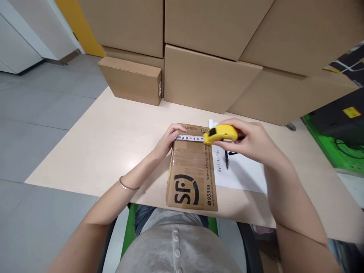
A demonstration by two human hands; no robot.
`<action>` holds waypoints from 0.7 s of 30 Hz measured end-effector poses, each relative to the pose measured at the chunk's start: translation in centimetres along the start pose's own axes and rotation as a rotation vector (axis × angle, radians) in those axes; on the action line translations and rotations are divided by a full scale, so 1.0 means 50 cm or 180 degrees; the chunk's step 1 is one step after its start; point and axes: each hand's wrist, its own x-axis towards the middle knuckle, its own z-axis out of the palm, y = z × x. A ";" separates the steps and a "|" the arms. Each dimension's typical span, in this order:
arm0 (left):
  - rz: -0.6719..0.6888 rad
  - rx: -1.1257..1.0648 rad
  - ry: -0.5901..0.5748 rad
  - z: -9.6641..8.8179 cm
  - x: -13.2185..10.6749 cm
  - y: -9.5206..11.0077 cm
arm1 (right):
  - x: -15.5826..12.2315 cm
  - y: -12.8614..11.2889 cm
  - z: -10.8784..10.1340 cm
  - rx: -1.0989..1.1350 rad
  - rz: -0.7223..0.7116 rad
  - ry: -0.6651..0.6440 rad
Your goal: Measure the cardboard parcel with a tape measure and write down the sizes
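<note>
A brown cardboard box with printed SF Express lettering lies near the table's front edge. My right hand is closed around a yellow tape measure above the box's right edge. From it the white blade runs across the upper part of the box, its numbers facing up. My left hand pinches the blade's end at the box's left edge, with fingers resting over the top of the box. Under my right hand, a white paper sheet with handwriting carries a black pen.
Large cardboard boxes stand stacked along the table's back. A smaller flat box stands on edge at the back left of the table. A white cylindrical object is partly hidden behind the tape measure. Black equipment sits at right.
</note>
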 end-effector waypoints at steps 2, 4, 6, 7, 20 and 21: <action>0.0006 0.0019 -0.0091 -0.002 -0.001 -0.003 | -0.030 0.021 -0.022 0.0101 0.0286 0.0068; 0.0062 0.0033 -0.0153 -0.004 0.000 -0.005 | -0.048 0.035 -0.028 0.0168 0.0482 0.0180; 0.0100 0.0067 -0.0139 -0.004 0.000 -0.005 | -0.054 0.042 -0.022 0.0184 0.0521 0.0306; 0.0093 0.0077 -0.0111 -0.004 0.001 -0.004 | -0.053 0.042 -0.016 0.0183 0.0497 0.0346; -0.0001 0.0152 0.0047 0.002 -0.001 0.003 | -0.053 0.025 -0.011 0.0118 0.0350 0.0269; -0.0005 0.0141 0.0044 0.002 0.000 0.004 | -0.053 0.025 -0.012 0.0080 0.0320 0.0255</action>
